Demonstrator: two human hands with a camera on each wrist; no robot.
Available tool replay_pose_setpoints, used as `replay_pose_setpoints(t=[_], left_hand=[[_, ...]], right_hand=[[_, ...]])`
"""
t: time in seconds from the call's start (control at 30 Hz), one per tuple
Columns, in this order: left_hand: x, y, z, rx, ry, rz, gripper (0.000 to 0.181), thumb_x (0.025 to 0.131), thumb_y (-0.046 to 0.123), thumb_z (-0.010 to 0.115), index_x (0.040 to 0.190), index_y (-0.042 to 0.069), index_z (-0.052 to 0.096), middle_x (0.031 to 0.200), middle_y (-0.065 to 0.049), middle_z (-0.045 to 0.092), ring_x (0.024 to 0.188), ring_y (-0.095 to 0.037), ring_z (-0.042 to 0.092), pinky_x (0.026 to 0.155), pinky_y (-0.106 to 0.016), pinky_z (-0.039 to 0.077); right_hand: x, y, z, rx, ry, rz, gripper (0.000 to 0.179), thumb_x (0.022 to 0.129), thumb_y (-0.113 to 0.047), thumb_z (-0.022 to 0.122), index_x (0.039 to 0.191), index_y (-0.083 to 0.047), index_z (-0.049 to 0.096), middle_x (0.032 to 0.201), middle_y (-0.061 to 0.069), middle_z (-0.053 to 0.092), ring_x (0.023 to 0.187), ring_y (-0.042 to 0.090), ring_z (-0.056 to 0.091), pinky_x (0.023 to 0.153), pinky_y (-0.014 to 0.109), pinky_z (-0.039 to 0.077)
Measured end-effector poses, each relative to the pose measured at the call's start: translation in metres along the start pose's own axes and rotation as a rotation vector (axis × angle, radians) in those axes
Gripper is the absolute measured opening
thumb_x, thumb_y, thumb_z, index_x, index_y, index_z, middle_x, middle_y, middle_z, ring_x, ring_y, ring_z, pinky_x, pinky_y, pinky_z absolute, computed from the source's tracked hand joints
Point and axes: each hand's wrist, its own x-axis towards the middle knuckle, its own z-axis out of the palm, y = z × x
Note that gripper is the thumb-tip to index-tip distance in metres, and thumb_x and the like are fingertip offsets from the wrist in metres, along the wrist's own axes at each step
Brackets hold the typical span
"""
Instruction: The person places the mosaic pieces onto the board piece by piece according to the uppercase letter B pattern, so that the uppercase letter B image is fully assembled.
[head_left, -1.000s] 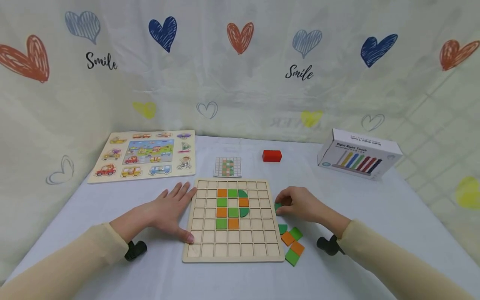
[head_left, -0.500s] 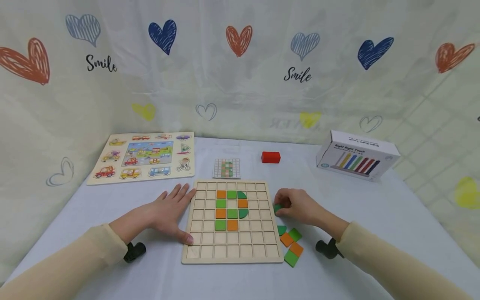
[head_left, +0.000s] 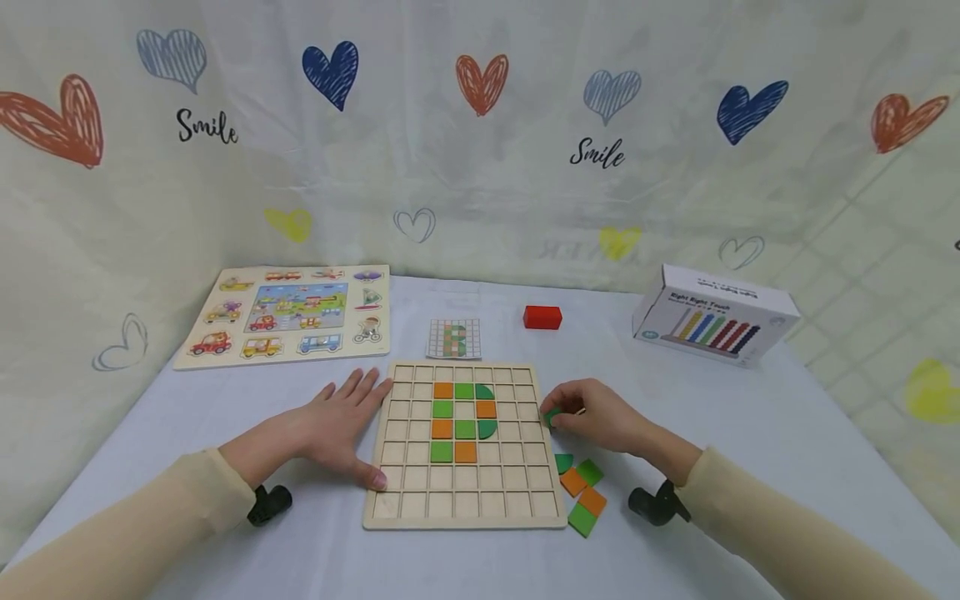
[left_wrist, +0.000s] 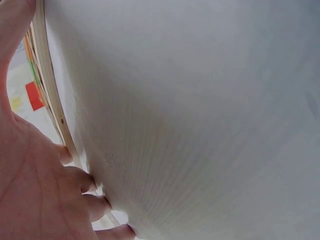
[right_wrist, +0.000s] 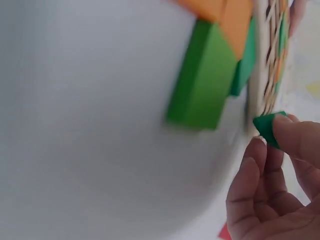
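A wooden grid board (head_left: 453,500) lies in the middle of the table, with orange, green and dark green tiles set in its upper cells. My left hand (head_left: 337,429) rests spread at the board's left edge, the thumb over its lower left rim; in the left wrist view the fingers reach along the board's side. Beside the right edge my right hand (head_left: 596,414) pinches a dark green quarter-round tile (right_wrist: 267,127) between thumb and fingers. Below that hand lie loose tiles: a dark green one (head_left: 564,463), orange ones (head_left: 573,482) and green ones (head_left: 582,519).
A small pattern card (head_left: 454,339) lies just behind the board. Further back are a red block (head_left: 542,317), a white toy box (head_left: 716,317) at the right and a vehicle picture puzzle (head_left: 285,317) at the left.
My right hand has shifted slightly left toward the board's edge with the dark green tile in its fingers. The left hand stays at the board's left side.
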Motion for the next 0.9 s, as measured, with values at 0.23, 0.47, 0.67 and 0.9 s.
replay_pose_setpoints(t=[0.23,0.47,0.67,0.9], left_hand=[[0.0,0.001,-0.003,0.0,-0.002,0.006,0.14,0.068,0.079,0.076,0.164,0.003,0.009,0.171,-0.026,0.002,0.157,-0.05,0.0,0.12,-0.075,0.009],[0.0,0.0,-0.002,0.0,0.008,0.018,0.139,0.068,0.078,0.077,0.163,0.002,0.01,0.171,-0.027,0.002,0.157,-0.05,0.0,0.12,-0.075,0.01],[-0.001,0.0,-0.002,-0.01,0.009,0.015,0.139,0.068,0.077,0.078,0.163,0.002,0.011,0.171,-0.027,0.003,0.157,-0.05,0.0,0.12,-0.075,0.009],[-0.001,0.0,-0.002,-0.01,0.006,0.016,0.139,0.068,0.078,0.077,0.163,0.002,0.011,0.171,-0.026,0.003,0.157,-0.05,0.001,0.12,-0.075,0.01]], right_hand=[[-0.003,-0.026,0.014,0.048,-0.003,-0.036,0.018,0.096,-0.001,0.066,0.113,-0.003,0.071,0.108,0.009,0.067,0.089,0.018,0.064,0.084,0.027,0.058],[-0.002,-0.044,0.031,0.029,0.022,-0.046,0.018,0.088,-0.007,0.079,0.105,-0.004,0.072,0.087,0.001,0.069,0.08,0.012,0.062,0.074,0.021,0.055],[0.002,-0.052,0.039,-0.008,0.022,-0.008,0.009,0.088,-0.012,0.081,0.093,-0.007,0.076,0.078,-0.002,0.07,0.073,0.011,0.061,0.069,0.024,0.053],[0.005,-0.059,0.051,-0.062,0.02,0.012,0.005,0.088,-0.01,0.081,0.087,-0.01,0.076,0.078,-0.004,0.071,0.072,0.01,0.061,0.069,0.024,0.053]])
